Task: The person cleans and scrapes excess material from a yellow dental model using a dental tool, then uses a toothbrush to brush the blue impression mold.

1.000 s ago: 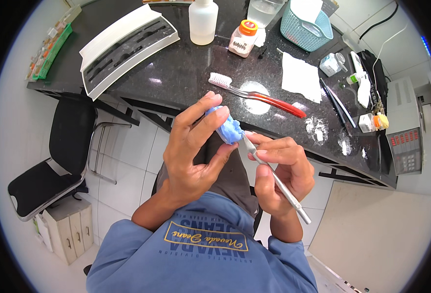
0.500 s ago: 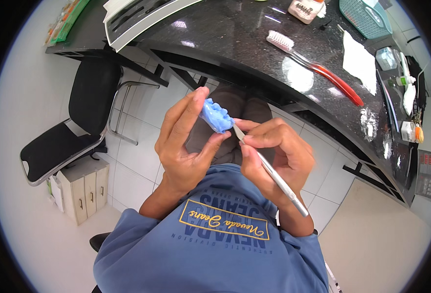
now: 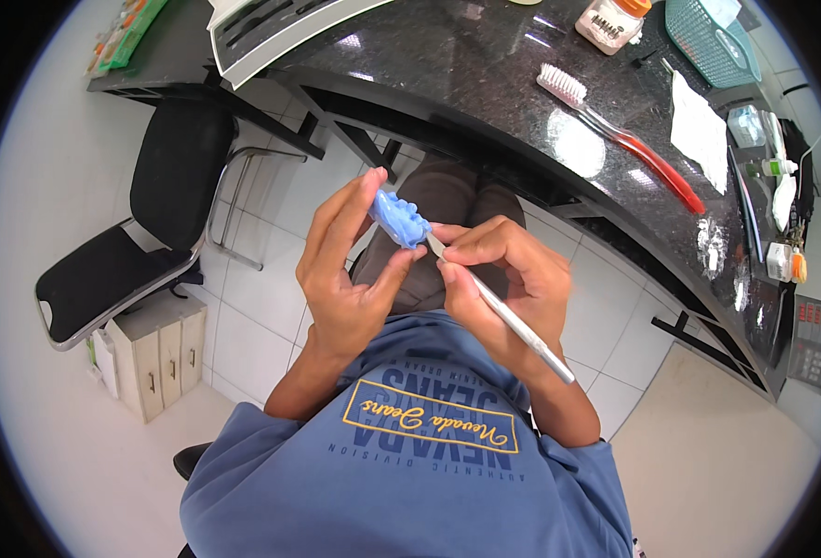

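My left hand holds up a small blue lump with a bumpy, tooth-like edge, which looks like a dental cast. Its fingertips grip the far end, and the thumb presses on the near side. In my right hand a slim silver craft knife is held like a pen. The blade points up and left, its tip at the right end of the cast; whether it cuts in there, I cannot tell. Both hands are raised above my lap, short of the black table.
On the table lie a large red-handled toothbrush, a white cloth, an orange-lidded jar and a teal basket. A white tray sits at the far left edge. A black chair stands left beside small drawers.
Both hands, with the cast and the knife, have shifted slightly left. The grips look the same, and the blade tip stays at the cast's right end. The view has turned a little.
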The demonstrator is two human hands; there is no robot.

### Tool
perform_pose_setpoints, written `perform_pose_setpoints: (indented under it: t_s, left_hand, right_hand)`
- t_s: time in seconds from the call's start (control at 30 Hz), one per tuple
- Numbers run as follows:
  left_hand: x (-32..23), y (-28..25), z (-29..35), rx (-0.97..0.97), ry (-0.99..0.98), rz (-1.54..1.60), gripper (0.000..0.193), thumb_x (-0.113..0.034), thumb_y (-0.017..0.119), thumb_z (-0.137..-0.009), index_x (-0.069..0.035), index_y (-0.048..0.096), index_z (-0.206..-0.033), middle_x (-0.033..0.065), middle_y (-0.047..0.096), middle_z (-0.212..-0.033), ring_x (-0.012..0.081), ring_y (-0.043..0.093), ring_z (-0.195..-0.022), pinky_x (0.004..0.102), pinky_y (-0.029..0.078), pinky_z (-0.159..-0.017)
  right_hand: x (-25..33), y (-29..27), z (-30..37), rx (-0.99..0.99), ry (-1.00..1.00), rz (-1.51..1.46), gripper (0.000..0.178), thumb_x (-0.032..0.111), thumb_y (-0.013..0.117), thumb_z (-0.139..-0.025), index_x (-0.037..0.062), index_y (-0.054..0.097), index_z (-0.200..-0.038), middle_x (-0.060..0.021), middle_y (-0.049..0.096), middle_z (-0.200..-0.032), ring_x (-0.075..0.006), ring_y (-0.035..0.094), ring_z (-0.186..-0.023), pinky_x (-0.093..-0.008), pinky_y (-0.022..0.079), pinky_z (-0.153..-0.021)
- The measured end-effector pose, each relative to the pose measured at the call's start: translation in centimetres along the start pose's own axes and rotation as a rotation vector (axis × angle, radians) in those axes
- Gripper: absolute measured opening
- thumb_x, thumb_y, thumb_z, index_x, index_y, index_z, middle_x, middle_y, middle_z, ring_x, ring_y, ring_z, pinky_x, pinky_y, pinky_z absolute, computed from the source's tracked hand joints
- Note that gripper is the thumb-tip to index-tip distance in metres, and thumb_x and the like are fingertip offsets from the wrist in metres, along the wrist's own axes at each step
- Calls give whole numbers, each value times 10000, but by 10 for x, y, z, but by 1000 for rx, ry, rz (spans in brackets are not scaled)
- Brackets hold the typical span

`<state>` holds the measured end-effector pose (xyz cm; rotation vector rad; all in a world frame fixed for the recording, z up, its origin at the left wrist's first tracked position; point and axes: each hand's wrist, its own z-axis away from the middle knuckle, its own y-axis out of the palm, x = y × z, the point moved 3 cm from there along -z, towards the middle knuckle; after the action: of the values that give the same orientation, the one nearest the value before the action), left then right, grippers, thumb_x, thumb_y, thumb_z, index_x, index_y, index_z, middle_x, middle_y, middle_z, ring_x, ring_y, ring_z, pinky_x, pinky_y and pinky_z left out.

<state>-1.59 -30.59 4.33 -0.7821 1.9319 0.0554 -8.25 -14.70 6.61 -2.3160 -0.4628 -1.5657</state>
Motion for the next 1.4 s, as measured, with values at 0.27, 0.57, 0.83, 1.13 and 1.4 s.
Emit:
perform_pose_setpoints:
  t_s: [0.27,0.57,0.83,1.13,1.4]
  left_hand:
    - [79,-1,11,76,-921,1031,661,-197,689,-938,43,395,-1479,205,561,-1356,351,650,-1179,389,607,-929]
    - [26,15,-2,142,-520,674,741,-42,767,-867,13,391,-1502,186,518,-1392,284,636,-1197,395,572,-985]
    - [5,13,-8,51,-298,485,783,17,811,-794,-18,435,-1480,181,553,-1378,251,600,-1244,382,556,-1013]
    - [7,5,-13,-27,-284,349,809,-32,839,-771,4,427,-1466,189,564,-1328,294,636,-1209,379,585,-958]
    - [-7,18,-5,62,-356,567,791,-46,849,-764,21,446,-1442,157,580,-1285,299,668,-1151,386,582,-957]
  right_hand:
    - [45,-59,-10,-57,-231,374,164,102,694,-954,-53,690,-1011,-188,733,-966,-278,730,-892,-356,570,-802]
    - [49,-112,-70,23,-68,1482,133,175,727,-901,95,737,-1006,-89,646,-887,-275,618,-862,-414,495,-737]
    - [66,-74,-35,49,-241,884,280,-34,733,-833,59,721,-1096,-97,594,-810,-230,593,-655,-345,462,-564]
    - [52,-76,15,279,-39,787,452,9,796,-790,108,736,-1227,-58,522,-737,-161,520,-546,-336,441,-497]
    - [48,-55,6,204,-118,731,442,47,799,-806,154,739,-1231,-33,559,-763,-154,543,-560,-308,452,-491]
